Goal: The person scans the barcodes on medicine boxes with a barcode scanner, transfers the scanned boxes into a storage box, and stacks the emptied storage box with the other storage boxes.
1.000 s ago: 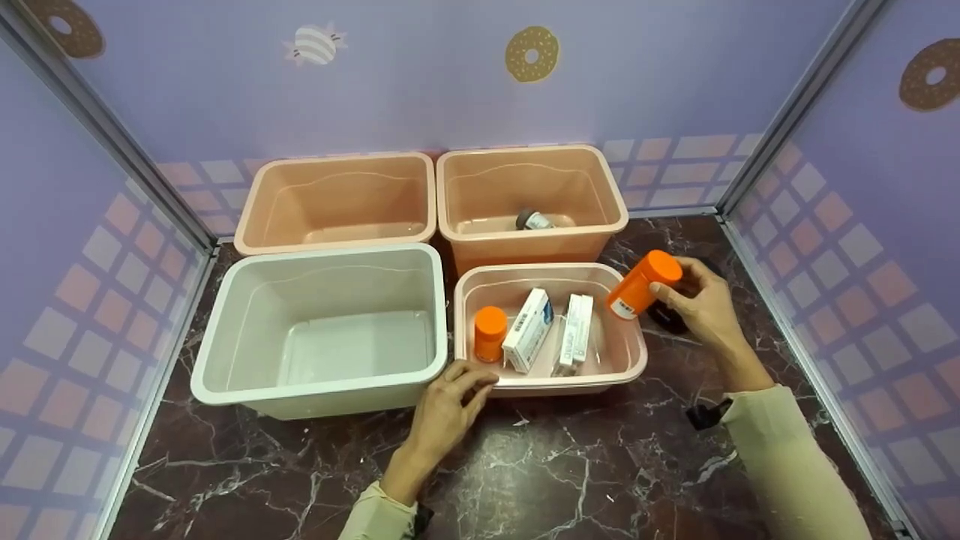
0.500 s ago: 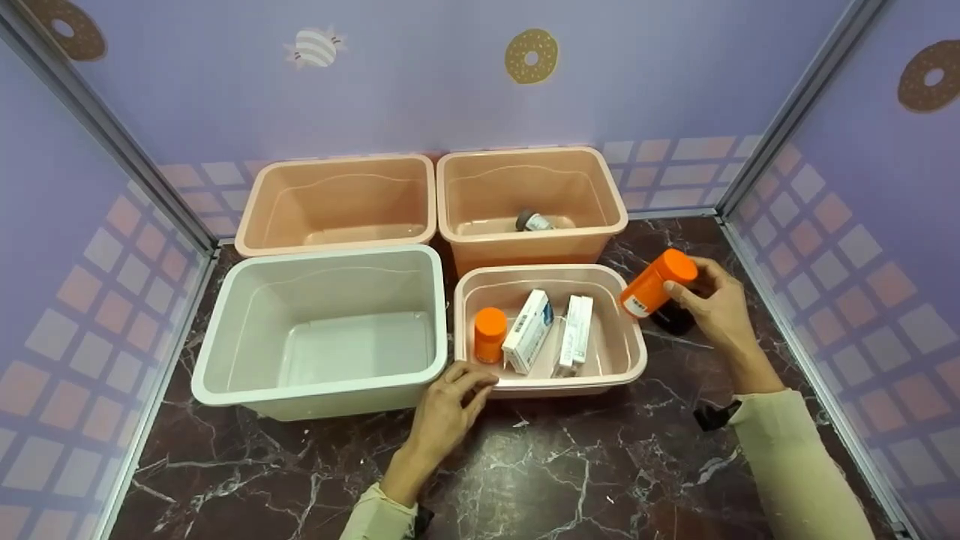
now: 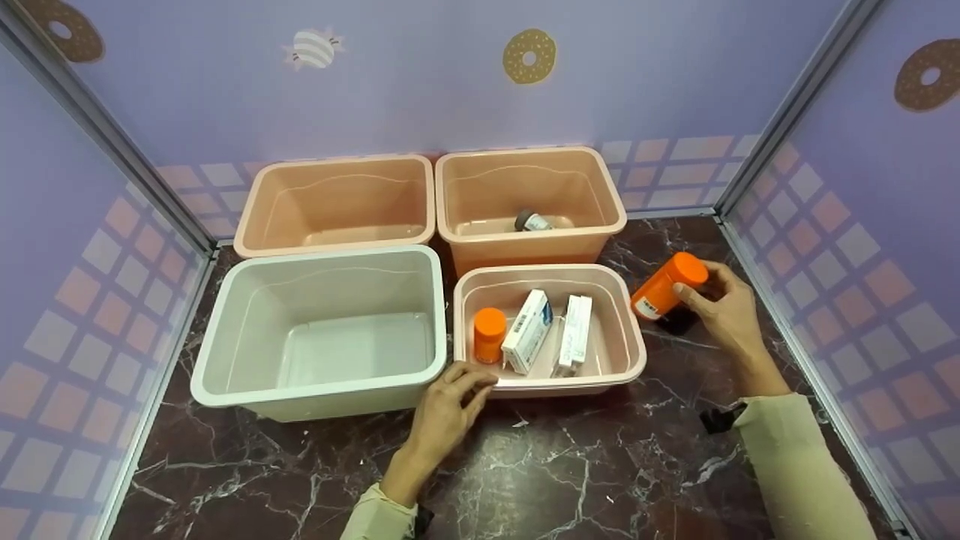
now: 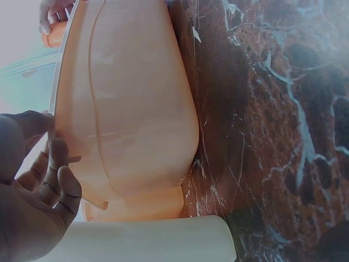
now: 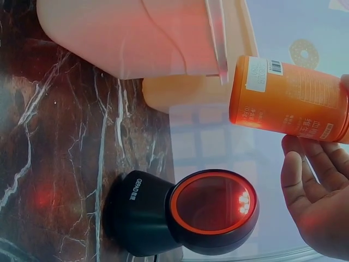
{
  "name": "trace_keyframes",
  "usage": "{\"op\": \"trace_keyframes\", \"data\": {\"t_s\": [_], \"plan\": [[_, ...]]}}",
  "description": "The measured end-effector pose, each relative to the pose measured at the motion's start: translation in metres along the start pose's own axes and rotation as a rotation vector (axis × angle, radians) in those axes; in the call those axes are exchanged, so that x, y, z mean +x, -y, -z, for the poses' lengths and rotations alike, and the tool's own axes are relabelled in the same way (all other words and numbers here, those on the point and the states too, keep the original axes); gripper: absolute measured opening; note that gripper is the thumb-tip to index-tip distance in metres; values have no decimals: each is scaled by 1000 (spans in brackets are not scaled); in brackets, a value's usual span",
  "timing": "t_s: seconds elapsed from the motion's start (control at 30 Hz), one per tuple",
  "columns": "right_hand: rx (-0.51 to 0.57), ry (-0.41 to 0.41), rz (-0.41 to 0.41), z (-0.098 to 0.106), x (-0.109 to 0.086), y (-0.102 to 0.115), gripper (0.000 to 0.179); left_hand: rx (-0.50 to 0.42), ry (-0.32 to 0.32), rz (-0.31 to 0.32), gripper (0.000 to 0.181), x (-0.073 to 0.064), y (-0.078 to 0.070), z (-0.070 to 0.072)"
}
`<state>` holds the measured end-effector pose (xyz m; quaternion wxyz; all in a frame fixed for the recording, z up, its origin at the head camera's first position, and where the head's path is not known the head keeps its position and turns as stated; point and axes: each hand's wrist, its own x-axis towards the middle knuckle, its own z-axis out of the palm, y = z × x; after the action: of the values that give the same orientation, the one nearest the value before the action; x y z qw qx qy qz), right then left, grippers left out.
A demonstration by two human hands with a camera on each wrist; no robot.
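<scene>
On the dark, white-veined tabletop (image 3: 525, 480), a pale grey-green bin (image 3: 330, 292) stands nearest the left edge. Just behind it, towards the back left corner, stands a peach bin (image 3: 345, 199).

To the right, a person's left hand (image 3: 442, 412) is at the near left corner of a pale pink bin (image 3: 570, 381), its bent fingers holding the rim. Inside that bin, from left to right, are an upright orange bottle (image 3: 490, 337), a white box with a blue patch (image 3: 527, 334) and a second white box (image 3: 576, 330), both leaning at a slant.

Behind the pink bin, along the back edge, a second peach bin (image 3: 525, 180) holds a small dark-capped bottle (image 3: 534, 221) lying over.

Further right, towards the right edge, a black device (image 5: 147, 213) with a red-ringed round face stands on the tabletop. Above and apart from it, a larger orange bottle (image 3: 664, 289) is tilted, cap up and to the right, label sticker near its base. The right hand (image 3: 727, 307) has thumb and fingers clamped on it near the cap.
</scene>
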<state>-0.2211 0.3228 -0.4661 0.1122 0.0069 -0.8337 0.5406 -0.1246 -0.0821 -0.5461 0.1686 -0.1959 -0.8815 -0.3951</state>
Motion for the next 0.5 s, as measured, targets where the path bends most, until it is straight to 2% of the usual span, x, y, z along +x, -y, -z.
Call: {"op": "trace_keyframes", "data": {"t_s": [0.17,0.5], "plan": [[-47,-17,-20,2,7,-22,49,-1,7,6,15,-1,0,0],[-140,-57,-29,3,9,-33,52,-1,-9,-10,13,0,0,0]]}}
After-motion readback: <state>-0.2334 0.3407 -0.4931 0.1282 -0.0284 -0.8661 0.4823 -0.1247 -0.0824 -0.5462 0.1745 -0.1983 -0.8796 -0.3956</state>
